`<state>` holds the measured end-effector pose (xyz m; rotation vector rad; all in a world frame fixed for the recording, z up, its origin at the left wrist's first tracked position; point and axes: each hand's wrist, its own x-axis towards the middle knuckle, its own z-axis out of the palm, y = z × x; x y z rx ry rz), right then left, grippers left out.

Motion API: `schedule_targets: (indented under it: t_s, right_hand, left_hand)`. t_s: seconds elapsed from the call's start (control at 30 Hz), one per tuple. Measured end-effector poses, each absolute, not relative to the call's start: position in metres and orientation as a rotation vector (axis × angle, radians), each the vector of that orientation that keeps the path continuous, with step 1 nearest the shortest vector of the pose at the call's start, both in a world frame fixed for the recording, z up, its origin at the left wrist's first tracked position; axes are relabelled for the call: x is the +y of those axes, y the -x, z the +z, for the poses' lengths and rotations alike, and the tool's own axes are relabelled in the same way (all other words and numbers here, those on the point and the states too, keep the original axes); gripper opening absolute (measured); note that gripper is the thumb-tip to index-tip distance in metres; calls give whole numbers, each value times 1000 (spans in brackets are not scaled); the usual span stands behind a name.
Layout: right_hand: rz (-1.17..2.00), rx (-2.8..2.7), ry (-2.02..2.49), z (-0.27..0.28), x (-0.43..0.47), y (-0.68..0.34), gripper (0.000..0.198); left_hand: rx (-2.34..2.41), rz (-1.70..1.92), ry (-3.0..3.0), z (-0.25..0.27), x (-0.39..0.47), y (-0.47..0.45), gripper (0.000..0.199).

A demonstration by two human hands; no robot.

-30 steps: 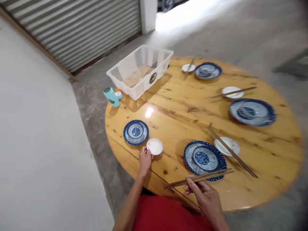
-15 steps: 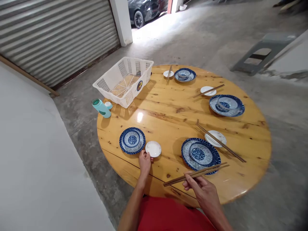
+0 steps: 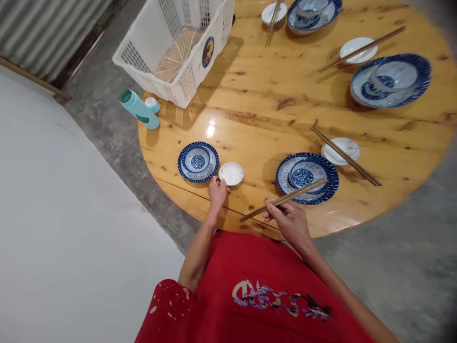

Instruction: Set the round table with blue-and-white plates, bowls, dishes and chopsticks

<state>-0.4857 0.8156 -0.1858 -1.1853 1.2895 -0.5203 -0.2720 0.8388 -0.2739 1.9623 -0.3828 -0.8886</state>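
Note:
My left hand (image 3: 217, 193) pinches the near edge of a small white dish (image 3: 231, 174) lying on the wooden table. Just left of that dish is a blue-and-white plate (image 3: 183, 172) with a matching bowl (image 3: 198, 161) on it. My right hand (image 3: 289, 219) is closed around a pair of brown chopsticks (image 3: 255, 212), held slantwise above the table. Their far ends pass over another blue-patterned plate (image 3: 332, 191) and its bowl (image 3: 303, 177). Beyond that plate, a second pair of chopsticks (image 3: 344, 155) rests across a white dish (image 3: 352, 147).
A white plastic basket (image 3: 178, 93) stands on the far left of the round table (image 3: 250, 143). Near it are a turquoise bottle (image 3: 141, 110) and its cap (image 3: 152, 104). Two more plate settings (image 3: 421, 71) lie at the back right. A white wall (image 3: 71, 228) is to my left.
My view has tilted down, so the table sits higher in the picture and my red shirt shows. The chopsticks in my right hand have shifted slightly left relative to the plate. My left hand stays at the dish.

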Motion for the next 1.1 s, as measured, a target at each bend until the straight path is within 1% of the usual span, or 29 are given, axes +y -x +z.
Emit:
schedule_targets:
  t_s: [0.13, 0.33, 0.47, 0.8, 1.1]
  right_hand:
    - [-411, 1224, 1174, -198, 816, 477, 44]
    - [-273, 1156, 1199, -212, 813, 456, 21]
    - [-241, 1113, 1199, -217, 817, 447, 13]
    - [-218, 1151, 1126, -220, 826, 444, 13]
    - [-193, 1135, 1203, -224, 815, 438, 12]
  left_hand:
    - [-332, -894, -1939, -272, 838, 273, 11]
    - [-346, -854, -1917, -272, 834, 272, 14]
    - [-337, -841, -1901, -274, 836, 273, 14]
    - [-356, -818, -1891, -274, 835, 270, 14]
    - [-317, -851, -1927, -273, 835, 273, 15]
